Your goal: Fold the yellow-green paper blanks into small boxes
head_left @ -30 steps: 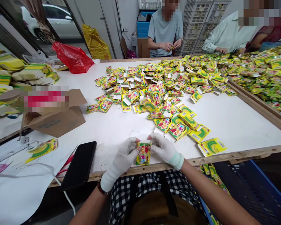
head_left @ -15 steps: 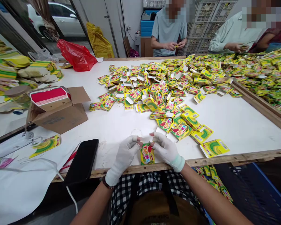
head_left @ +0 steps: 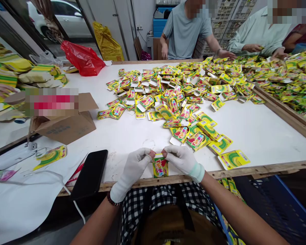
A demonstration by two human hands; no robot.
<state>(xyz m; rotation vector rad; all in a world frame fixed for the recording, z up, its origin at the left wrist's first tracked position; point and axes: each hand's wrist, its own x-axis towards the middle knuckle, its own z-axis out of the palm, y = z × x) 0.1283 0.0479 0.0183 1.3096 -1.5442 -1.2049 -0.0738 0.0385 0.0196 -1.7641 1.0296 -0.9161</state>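
Both my gloved hands meet at the near table edge. My left hand (head_left: 131,170) and my right hand (head_left: 180,161) pinch the top edge of a small yellow-green printed packet (head_left: 160,167) between their fingertips. Its lower part hangs free over the white table top (head_left: 260,136). Just beyond my fingers lies a loose heap of similar packets (head_left: 168,98), with a few single ones (head_left: 233,160) nearer my right hand. A black smartphone (head_left: 89,174) lies left of my left hand.
An open cardboard box (head_left: 66,127) stands at the table's left, past a cable and white sheets. A wood-framed tray of packets (head_left: 285,78) lies at the right. Two co-workers sit across the table. A blue crate (head_left: 277,211) sits below the right edge.
The co-worker opposite has moved both hands from chest height down and outward, one now reaching the packets. My hands have shifted little, still pinching the packet.
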